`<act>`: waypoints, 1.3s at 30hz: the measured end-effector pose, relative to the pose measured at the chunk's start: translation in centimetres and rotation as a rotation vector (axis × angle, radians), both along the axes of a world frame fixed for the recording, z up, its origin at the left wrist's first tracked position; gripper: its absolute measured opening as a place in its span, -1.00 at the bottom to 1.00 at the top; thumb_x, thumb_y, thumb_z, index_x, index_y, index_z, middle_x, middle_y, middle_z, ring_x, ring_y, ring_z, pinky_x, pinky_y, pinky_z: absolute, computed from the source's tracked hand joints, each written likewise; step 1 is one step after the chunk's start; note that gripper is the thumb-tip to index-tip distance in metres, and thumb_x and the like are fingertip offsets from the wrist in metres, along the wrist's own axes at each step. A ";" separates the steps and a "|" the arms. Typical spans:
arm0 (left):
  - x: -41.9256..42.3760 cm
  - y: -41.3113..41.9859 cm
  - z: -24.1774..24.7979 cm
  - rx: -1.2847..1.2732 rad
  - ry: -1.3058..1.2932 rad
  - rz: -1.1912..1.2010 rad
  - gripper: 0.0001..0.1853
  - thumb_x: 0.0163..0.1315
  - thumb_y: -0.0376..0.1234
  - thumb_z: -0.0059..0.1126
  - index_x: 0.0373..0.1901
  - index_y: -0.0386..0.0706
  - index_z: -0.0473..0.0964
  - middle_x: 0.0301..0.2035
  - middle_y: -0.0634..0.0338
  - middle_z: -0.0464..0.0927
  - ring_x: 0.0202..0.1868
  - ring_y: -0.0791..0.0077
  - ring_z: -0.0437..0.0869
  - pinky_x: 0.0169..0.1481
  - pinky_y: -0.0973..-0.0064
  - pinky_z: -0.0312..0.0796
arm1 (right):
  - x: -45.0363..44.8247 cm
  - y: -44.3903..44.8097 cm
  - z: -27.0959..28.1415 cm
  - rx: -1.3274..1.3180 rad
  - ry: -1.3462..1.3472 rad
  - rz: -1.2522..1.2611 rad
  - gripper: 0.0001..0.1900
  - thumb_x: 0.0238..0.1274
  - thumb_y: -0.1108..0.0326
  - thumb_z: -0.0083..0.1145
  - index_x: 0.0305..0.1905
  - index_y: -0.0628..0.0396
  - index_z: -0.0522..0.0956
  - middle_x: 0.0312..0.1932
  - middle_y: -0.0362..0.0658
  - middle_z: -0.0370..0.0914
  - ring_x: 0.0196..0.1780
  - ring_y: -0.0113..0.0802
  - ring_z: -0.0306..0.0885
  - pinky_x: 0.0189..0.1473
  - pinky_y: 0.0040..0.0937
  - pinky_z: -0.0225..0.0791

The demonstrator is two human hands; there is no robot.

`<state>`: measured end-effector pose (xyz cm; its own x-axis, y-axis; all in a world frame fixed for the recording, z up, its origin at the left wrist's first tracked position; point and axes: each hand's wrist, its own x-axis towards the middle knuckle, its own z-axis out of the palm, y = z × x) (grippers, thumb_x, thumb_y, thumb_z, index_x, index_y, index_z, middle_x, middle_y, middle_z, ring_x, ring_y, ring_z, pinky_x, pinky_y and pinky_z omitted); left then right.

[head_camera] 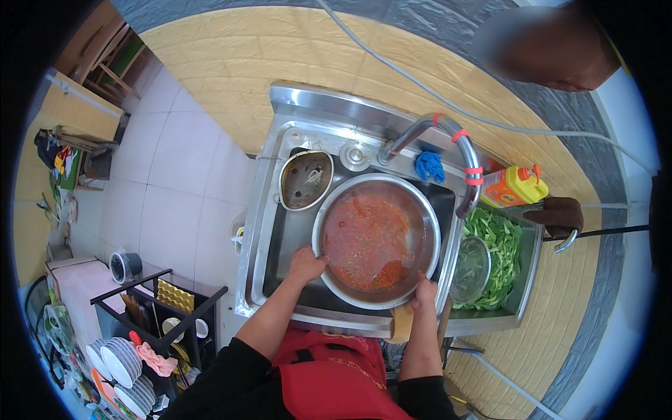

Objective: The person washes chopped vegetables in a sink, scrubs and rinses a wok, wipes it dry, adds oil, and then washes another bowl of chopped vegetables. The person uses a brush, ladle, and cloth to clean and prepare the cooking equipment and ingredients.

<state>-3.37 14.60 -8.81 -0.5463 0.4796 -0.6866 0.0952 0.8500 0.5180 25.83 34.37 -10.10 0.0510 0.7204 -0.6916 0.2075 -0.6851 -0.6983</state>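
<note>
A wide stainless steel basin (431, 226) sits over the left bowl of a steel double sink (249, 283). Inside it is reddish liquid (367, 241) with small floating bits and a denser red-orange patch near the lower right. My left hand (308, 263) grips the basin's rim at its lower left. At the lower right of the same rim, my right hand (424, 293) has hold too. My fingers under the rim are partly hidden. Beyond the basin stands a corner strainer (306, 180) with a dark, wet bottom and some pale scraps.
A curved faucet (462, 144) with red bands arches right of the basin. Chopped greens (499, 236) and a clear round bowl or colander (471, 270) fill the right sink. A yellow detergent jug (514, 186) and blue cloth (430, 167) stand behind. Stacked bowls (121, 362) are lower left.
</note>
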 end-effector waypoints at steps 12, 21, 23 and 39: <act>0.0 0.1 -0.8 -0.033 0.001 -0.004 -0.34 0.12 -0.02 0.34 -0.03 -0.49 0.55 -0.01 -0.34 0.62 0.12 -0.14 0.64 0.27 0.13 0.46 | 0.0 0.0 -0.1 -0.044 -0.069 -0.063 -0.56 0.42 0.30 0.11 0.20 0.44 0.41 0.10 0.17 0.59 0.08 0.05 0.64 0.10 -0.01 0.55; 0.1 0.2 -0.4 -0.040 0.003 0.008 -0.33 0.10 -0.03 0.35 -0.03 -0.50 0.55 -0.01 -0.34 0.62 0.12 -0.14 0.64 0.27 0.14 0.46 | 0.3 -0.1 0.0 -0.036 0.023 -0.029 -0.57 0.42 0.32 0.08 0.18 0.48 0.41 0.10 0.19 0.58 0.08 0.07 0.64 0.12 0.00 0.55; 0.1 0.2 -0.5 -0.049 0.011 0.007 -0.35 0.10 -0.03 0.35 -0.01 -0.46 0.55 0.00 -0.32 0.62 0.12 -0.14 0.64 0.27 0.13 0.46 | 0.2 -0.1 0.1 -0.026 0.017 -0.025 -0.57 0.42 0.33 0.08 0.19 0.49 0.41 0.10 0.19 0.58 0.08 0.07 0.64 0.12 0.00 0.55; -0.1 0.4 0.3 -0.053 0.001 -0.002 -0.33 0.12 0.01 0.39 -0.02 -0.45 0.55 0.00 -0.33 0.61 0.12 -0.18 0.63 0.27 0.08 0.45 | -0.1 0.0 0.7 -0.066 -0.012 -0.055 -0.56 0.40 0.37 0.11 0.24 0.44 0.36 0.11 0.21 0.55 0.08 0.06 0.62 0.09 -0.03 0.54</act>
<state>-3.51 14.97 -8.49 -0.5463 0.4436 -0.7105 0.0978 0.8762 0.4718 25.73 34.32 -9.37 0.0980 0.6693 -0.7365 0.1769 -0.7400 -0.6490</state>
